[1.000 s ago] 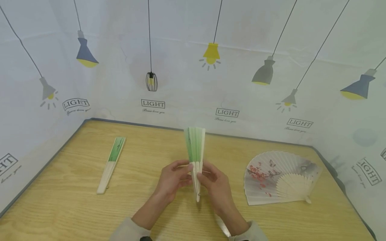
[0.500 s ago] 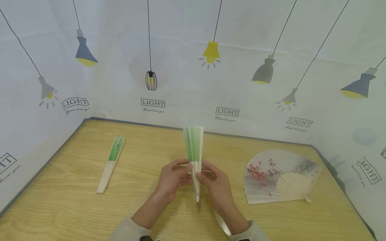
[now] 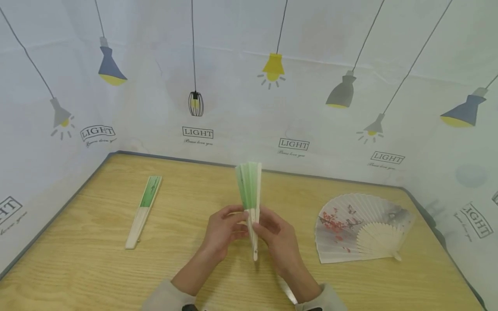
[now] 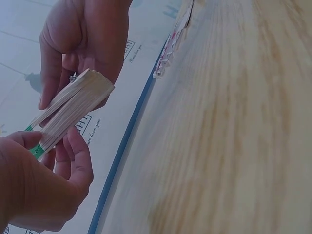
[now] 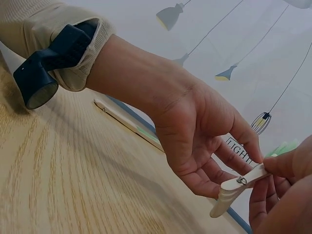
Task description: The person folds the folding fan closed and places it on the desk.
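A green folding fan (image 3: 250,185) with pale ribs stands upright between both hands over the table, only slightly spread. From the left side, my left hand (image 3: 221,231) pinches its ribs between thumb and fingers. My right hand (image 3: 282,244) grips the ribs from the other side, a little lower. In the left wrist view the fan's rib ends (image 4: 85,102) point up and right, with a small metal ring at the pivot. The right wrist view shows that pivot ring (image 5: 241,181) close up, below the two hands' fingertips.
On the wooden table (image 3: 97,276), a folded green fan (image 3: 144,211) lies at the left. A spread fan (image 3: 342,216) with red blossoms lies at the right. Behind the table hangs a white cloth (image 3: 233,86) printed with lamps.
The top of the held fan has shifted slightly left, and its leftmost green folds look more plainly spread. Both hands keep their hold in nearly the same place.
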`<control>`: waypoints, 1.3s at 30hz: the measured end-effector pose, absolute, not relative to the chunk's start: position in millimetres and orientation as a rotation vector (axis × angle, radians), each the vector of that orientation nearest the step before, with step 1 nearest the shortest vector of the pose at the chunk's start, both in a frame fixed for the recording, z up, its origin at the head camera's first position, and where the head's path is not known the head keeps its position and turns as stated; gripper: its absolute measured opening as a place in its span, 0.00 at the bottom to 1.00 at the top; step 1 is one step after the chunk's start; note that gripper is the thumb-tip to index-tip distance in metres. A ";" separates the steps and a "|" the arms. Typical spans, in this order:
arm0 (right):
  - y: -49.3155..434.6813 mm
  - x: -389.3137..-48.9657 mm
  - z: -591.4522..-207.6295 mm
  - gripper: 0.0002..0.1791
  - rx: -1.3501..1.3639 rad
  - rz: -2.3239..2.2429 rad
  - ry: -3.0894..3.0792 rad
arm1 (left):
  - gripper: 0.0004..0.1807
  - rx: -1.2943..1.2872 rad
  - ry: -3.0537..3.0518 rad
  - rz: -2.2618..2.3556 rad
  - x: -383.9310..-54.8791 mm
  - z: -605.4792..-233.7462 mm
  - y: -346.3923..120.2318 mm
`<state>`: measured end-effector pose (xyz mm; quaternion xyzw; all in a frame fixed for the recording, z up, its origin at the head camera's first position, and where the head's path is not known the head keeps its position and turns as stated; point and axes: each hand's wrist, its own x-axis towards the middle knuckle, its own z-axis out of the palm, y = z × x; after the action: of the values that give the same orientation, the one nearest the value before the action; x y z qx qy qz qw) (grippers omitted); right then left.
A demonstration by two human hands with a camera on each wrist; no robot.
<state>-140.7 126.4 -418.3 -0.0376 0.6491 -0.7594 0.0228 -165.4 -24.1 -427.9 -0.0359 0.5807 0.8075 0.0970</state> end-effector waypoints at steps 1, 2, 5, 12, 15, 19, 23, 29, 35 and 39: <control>126.3 -140.5 -418.5 0.25 -0.117 -2.352 2.010 | 0.18 -0.105 1.718 2.394 -165.3 -427.9 -24.0; 126.3 -140.4 -418.7 0.25 -0.118 -2.351 2.013 | 0.18 -0.106 1.716 2.395 -165.0 -427.5 -24.0; 127.0 -140.4 -419.0 0.24 -0.135 -2.336 2.031 | 0.18 -0.092 1.718 2.392 -164.7 -427.1 -24.6; 129.2 -141.2 -418.4 0.24 -0.179 -2.262 2.109 | 0.19 -0.064 1.735 2.378 -163.9 -425.1 -25.8; 128.5 -141.0 -417.5 0.24 -0.179 -2.249 2.146 | 0.20 -0.059 1.731 2.376 -164.1 -424.3 -25.4; 127.4 -141.1 -417.6 0.24 -0.179 -2.256 2.168 | 0.20 -0.054 1.714 2.373 -164.9 -424.4 -25.2; 127.2 -141.4 -419.2 0.26 -0.212 -2.270 2.167 | 0.21 -0.044 1.725 2.361 -164.5 -425.6 -25.5; 126.1 -140.7 -418.9 0.27 -0.259 -2.246 2.216 | 0.22 -0.074 1.722 2.375 -163.9 -426.8 -26.2; 123.3 -139.7 -419.4 0.25 -0.332 -2.229 2.233 | 0.20 -0.083 1.721 2.393 -163.9 -426.1 -26.9; 121.2 -139.5 -419.4 0.26 -0.333 -2.216 2.216 | 0.18 -0.090 1.746 2.362 -164.7 -423.9 -30.0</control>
<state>-139.5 121.2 -419.4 -0.1057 0.7032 -0.7031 -0.0049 -164.7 -30.0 -423.9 -0.0305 0.5910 0.7997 0.1013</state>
